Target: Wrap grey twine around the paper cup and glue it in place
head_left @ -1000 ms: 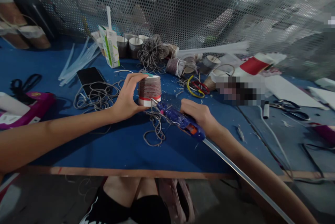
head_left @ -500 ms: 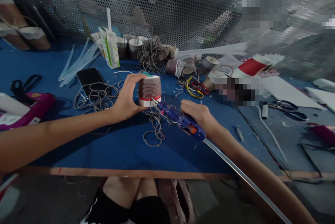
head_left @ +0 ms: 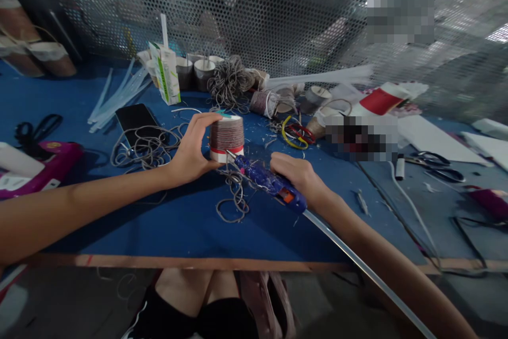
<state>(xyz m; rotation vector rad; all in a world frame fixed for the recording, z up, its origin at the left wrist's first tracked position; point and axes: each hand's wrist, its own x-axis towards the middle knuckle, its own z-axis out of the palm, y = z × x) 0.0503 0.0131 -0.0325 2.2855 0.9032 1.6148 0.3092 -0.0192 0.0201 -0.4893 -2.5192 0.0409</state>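
Between the thumb and fingers of my left hand (head_left: 192, 146) is a cup (head_left: 227, 135) wound with grey-brown cord, with a red band and a white end at the bottom. My right hand (head_left: 296, 175) is wrapped round a blue glue gun (head_left: 270, 180), its metal nozzle at the cup's red band. A long clear glue stick (head_left: 357, 259) runs out of the gun's rear. Loose grey cord (head_left: 234, 204) lies on the blue table just below the cup.
A black phone (head_left: 138, 122) lies at left under tangled cord. Behind stand a drink carton (head_left: 169, 77), several cups and a cord bundle (head_left: 230, 80). Yellow-handled pliers (head_left: 291, 138) and scissors (head_left: 436, 164) lie to the right. A magenta object (head_left: 59, 162) sits far left.
The glue gun and my right hand have shifted slightly left, the nozzle moving left along the cup's red band. My left hand keeps its hold on the cup.
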